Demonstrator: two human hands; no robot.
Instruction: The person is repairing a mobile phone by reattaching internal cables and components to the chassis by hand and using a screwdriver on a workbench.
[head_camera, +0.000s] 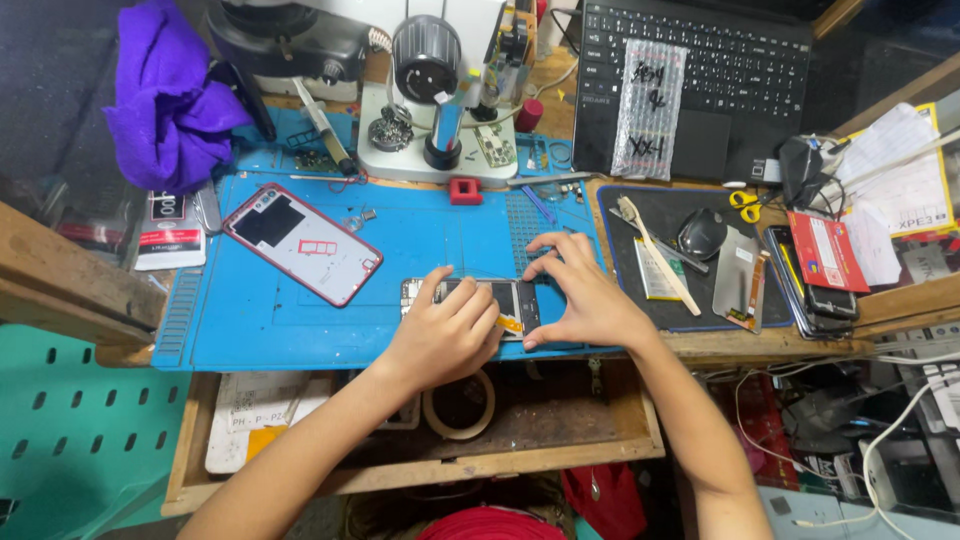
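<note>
So both hands are on the opened phone (505, 303), which lies flat on the blue repair mat (250, 310) near the front edge of the desk (60, 270), right above the open drawer (560, 440). Its long axis runs left to right across the view, so each hand gets one end. The left hand (445, 335) sits over the left and middle part, fingers curled down and pressing on the body, thumb out toward the top edge; it looks more like pinning the phone than a proper grasp. The right hand (585, 295) brackets the right end: index finger stretched along the far edge, thumb hooked on the near edge, so it's pinching that end across its short width. A bit of orange flex or tape shows between the two hands, near the right thumb.

The phone is right under both hands, no reach needed; the right hand has the clearer hold on it.

Other stuff around: the red-rimmed back cover (303, 243) lies inside-up and angled on the mat, well left of the hands. A microscope (435, 90) stands at the back, a laptop (690, 80) behind right, and a dark mat (690, 300) on the right carries a toothbrush (655, 250) and a battery. There's a tape roll (458, 405) in the drawer.
</note>
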